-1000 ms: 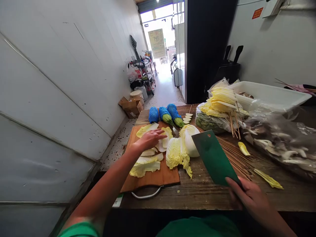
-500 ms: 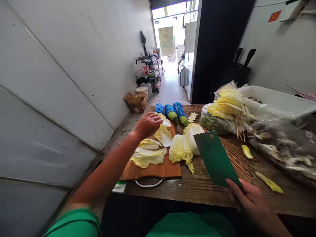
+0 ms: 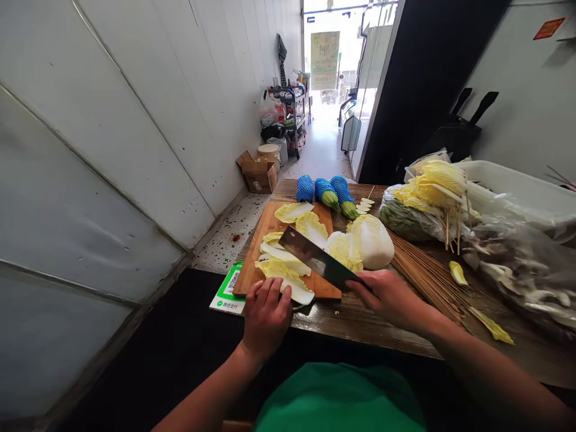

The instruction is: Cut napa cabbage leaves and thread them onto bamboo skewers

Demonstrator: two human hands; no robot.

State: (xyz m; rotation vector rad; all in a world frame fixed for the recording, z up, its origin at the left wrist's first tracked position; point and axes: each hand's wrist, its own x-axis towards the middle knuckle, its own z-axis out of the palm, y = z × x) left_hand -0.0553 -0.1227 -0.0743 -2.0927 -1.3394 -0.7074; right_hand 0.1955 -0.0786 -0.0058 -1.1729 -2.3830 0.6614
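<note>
My right hand is closed round the handle of a cleaver, its broad blade slanting over the cabbage leaves and pointing up and left. At the near edge of the wooden cutting board, my left hand has its fingers bent and pressed on the nearest napa cabbage leaf. Several more leaves lie on the board, among them a yellow leaf and a far leaf. A napa cabbage head rests to the right, partly on the table, with a smaller cabbage piece against it.
Blue-netted green vegetables line the far side, beside skewered white slices. Bamboo skewers cover the table's right. Beyond them are skewered cabbage leaves, bagged mushrooms and a white tub. A green-white payment sign sticks out under the board.
My left hand has come back from the far leaves to the nearest leaf. The cleaver has swung left over the board in my right hand. The view has turned slightly.
</note>
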